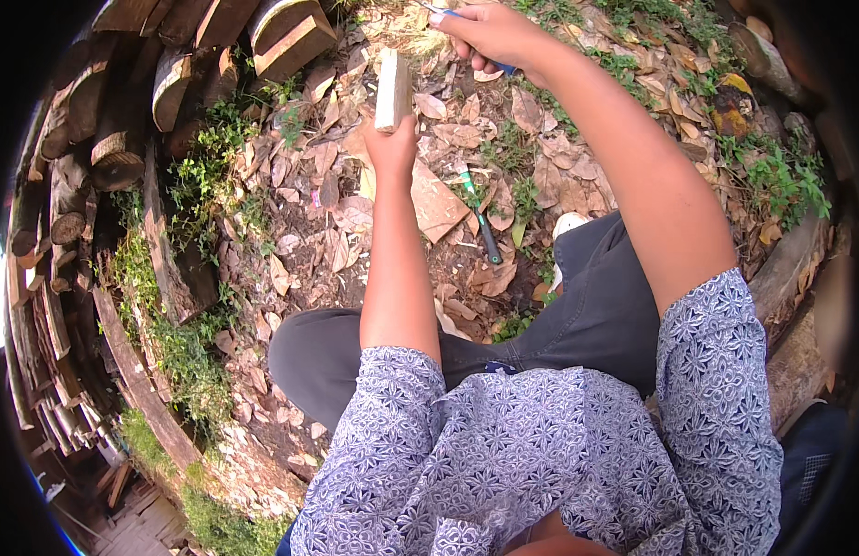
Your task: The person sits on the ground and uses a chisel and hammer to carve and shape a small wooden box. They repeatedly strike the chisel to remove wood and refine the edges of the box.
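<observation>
My left hand is closed around the lower end of a pale, squared wood block, which points away from me over the leaf litter. To the right and farther out, my right hand grips a slim tool with a blue handle. Its thin, pale end reaches left toward the top edge of the view, so its exact kind is unclear. The two hands are apart, and the tool does not touch the block. Beneath my left forearm lies a flat brown board, partly hidden by the arm.
A green and black handled tool lies on the leaves beside the board. Stacked logs and split timber line the left. My bent legs are close by, with green plants and more logs to the right.
</observation>
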The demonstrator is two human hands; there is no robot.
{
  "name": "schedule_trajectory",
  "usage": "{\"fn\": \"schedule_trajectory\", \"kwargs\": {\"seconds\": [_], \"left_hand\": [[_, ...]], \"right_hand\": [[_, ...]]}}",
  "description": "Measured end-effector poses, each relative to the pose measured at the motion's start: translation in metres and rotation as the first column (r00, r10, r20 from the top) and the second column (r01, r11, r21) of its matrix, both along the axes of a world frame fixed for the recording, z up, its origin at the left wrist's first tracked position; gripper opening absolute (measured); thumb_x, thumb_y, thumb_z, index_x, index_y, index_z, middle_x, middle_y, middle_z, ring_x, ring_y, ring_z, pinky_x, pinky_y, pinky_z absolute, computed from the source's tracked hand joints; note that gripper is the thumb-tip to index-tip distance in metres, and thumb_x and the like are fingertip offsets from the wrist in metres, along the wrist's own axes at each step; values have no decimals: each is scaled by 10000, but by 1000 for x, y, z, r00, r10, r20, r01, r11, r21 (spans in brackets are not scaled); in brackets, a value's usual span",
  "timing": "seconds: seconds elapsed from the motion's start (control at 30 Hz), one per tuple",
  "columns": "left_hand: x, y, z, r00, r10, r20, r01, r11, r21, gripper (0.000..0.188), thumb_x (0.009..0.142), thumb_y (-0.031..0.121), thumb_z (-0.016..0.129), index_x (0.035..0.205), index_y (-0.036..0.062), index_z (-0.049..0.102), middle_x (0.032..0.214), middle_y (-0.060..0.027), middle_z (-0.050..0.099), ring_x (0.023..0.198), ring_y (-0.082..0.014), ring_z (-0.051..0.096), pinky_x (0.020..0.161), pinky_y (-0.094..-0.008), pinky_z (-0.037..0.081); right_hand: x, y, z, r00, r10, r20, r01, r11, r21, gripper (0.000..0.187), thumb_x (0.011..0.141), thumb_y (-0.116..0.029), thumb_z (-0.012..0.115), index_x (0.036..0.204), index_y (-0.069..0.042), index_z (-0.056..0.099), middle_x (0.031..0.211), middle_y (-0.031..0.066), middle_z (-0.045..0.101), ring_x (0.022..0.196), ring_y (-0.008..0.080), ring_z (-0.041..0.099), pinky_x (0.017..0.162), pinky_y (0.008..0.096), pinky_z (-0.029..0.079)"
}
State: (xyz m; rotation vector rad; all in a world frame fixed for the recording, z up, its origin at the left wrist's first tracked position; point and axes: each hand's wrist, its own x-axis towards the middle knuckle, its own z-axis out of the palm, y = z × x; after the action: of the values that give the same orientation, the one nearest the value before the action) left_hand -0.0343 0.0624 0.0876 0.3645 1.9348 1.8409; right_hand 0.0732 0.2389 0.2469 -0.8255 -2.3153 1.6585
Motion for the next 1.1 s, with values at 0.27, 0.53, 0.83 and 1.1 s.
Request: {"fn": "schedule_trajectory", "kwargs": {"seconds": [0.27,0.53,0.83,1.1], "left_hand": [[-17,-39,209,533,-350,-771,328,925,-193,429,833,-4,657,1263,5,669,1088,-123,731,934,-179,687,862,-314,524],[38,-81,222,21,-437,-899,112,895,-432,639,691,6,735,1320,91,670,1379,-167,629,1185,-422,605,1021,-479,487],[23,-79,217,-115,-426,-898,-42,905,-424,625,713,103,791,1322,175,676,1407,-119,614,1130,-427,607,989,-482,505],[25,-88,202,362,-365,-858,238,926,-293,456,799,-37,676,1254,-1,672,1156,-171,722,975,-278,709,890,-365,536]], "right_hand": [[36,-15,82,851,-75,-520,144,985,92,721,860,-592,756,1226,1,573,797,4,589,602,55,588,508,216,486],[74,-42,63,844,-15,-537,12,1000,-10,762,758,-401,916,1269,19,538,929,32,671,783,68,646,611,210,524],[68,-36,54,886,0,-464,-20,999,-39,517,863,-242,790,1294,-69,562,965,14,699,810,80,671,598,235,514],[70,-36,48,911,-24,-412,11,999,-35,442,917,-216,716,1297,-68,546,960,8,693,834,74,700,540,235,451]]}}
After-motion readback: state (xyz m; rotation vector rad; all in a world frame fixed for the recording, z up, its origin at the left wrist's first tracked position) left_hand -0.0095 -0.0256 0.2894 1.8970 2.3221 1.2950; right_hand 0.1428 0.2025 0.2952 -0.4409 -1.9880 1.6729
